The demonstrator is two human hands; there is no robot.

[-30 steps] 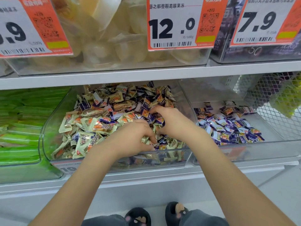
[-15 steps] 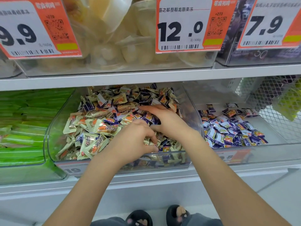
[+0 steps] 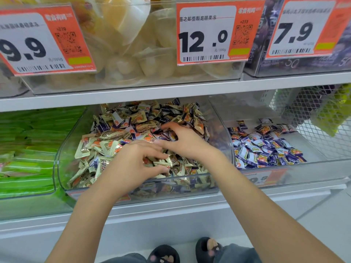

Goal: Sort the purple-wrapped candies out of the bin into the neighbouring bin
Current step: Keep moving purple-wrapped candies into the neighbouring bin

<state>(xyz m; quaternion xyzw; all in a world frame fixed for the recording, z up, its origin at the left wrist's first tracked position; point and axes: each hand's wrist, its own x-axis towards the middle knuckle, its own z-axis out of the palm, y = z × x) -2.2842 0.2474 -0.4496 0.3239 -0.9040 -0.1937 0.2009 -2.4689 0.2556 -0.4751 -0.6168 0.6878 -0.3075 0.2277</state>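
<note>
**Sorting partly done: many purple candies moved, plenty still mixed in**

The clear plastic middle bin (image 3: 62, 164) on the shelf holds a deep heap of small cream-and-gold foil-wrapped candies (image 3: 98, 149), with purple-wrapped candies (image 3: 167, 114) scattered through it, thickest toward the back and the right side. More purple wrappers show through the bin's front wall, lower in the pile. The neighbouring clear plastic bin on the right (image 3: 322, 168) already carries a shallow layer of sorted purple-and-white wrapped candies (image 3: 266, 152) spread over its floor, with a few gold-toned pieces lying at the back of that layer.

Both hands are in the middle bin, close together. The left hand (image 3: 133, 164) rests on the front of the heap with its fingers curled down among the wrappers; whether it has actually gripped any candy cannot be told. The right hand (image 3: 186, 141) lies farther back, fingers bent into the pile where purple wrappers gather; it seems to be gathering pieces, but what it holds, if anything, is hidden under the fingers.

As a judgement, the work is somewhere in its middle: a fair share has crossed over, yet a good many purple pieces are left on top and likely buried deeper, so further digging and transfers are needed.
</note>
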